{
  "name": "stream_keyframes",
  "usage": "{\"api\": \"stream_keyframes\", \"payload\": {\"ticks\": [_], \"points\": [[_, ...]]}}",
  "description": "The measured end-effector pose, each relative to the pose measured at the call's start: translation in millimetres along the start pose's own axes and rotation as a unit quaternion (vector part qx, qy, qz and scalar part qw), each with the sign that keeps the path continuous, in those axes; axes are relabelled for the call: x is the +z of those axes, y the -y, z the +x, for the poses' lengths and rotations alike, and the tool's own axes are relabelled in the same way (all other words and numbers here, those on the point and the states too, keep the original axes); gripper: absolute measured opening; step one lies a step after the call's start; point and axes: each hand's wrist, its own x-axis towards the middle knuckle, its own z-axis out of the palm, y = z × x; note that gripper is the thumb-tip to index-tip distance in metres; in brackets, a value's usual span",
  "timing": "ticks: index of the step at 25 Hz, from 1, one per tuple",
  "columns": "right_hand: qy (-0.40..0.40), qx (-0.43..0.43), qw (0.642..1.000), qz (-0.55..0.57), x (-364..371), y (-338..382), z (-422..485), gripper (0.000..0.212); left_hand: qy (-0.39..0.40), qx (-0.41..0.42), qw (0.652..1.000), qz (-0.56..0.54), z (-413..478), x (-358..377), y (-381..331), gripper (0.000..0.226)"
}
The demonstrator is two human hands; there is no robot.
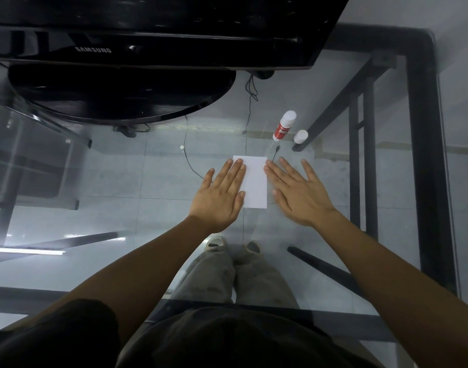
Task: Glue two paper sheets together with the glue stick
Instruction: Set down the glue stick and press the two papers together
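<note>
On the glass table (147,235) in front of you, the white paper (254,181) is lying flat. Your left hand (219,197) is resting on its left side with straight fingers. Your right hand (299,192) is lying open and flat just beside its right edge. The glue stick (283,126) is sitting farther back, with its cap (300,136) just beside it.

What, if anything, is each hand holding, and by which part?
Nothing is gripped. The left hand presses flat on the left side of the white paper; the right hand lies flat at its right edge.
</note>
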Motion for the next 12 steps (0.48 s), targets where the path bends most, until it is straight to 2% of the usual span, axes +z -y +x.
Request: {"api": "stream_keyframes", "payload": {"ticks": [2, 6, 10, 12], "points": [[-0.008, 0.014, 1.000, 0.019, -3.0, 0.1, 3.0, 0.059, 0.001, -0.002, 1.000, 0.000, 0.5, 0.3, 0.4, 0.063], [0.020, -0.045, 0.999, 0.023, -2.3, 9.3, 8.9, 0.059, 0.002, -0.001, 1.000, -0.001, 0.2, 0.4, -0.2, 0.064], [0.014, 0.032, 0.999, 0.024, -8.2, -1.8, 18.0, 0.060, 0.004, -0.002, 1.000, -0.005, 1.1, -0.6, -0.8, 0.065], [0.022, 0.030, 0.999, 0.026, -9.0, -2.3, 17.6, 0.066, 0.006, 0.001, 1.000, 0.000, 1.7, -0.1, -0.1, 0.065]]}}
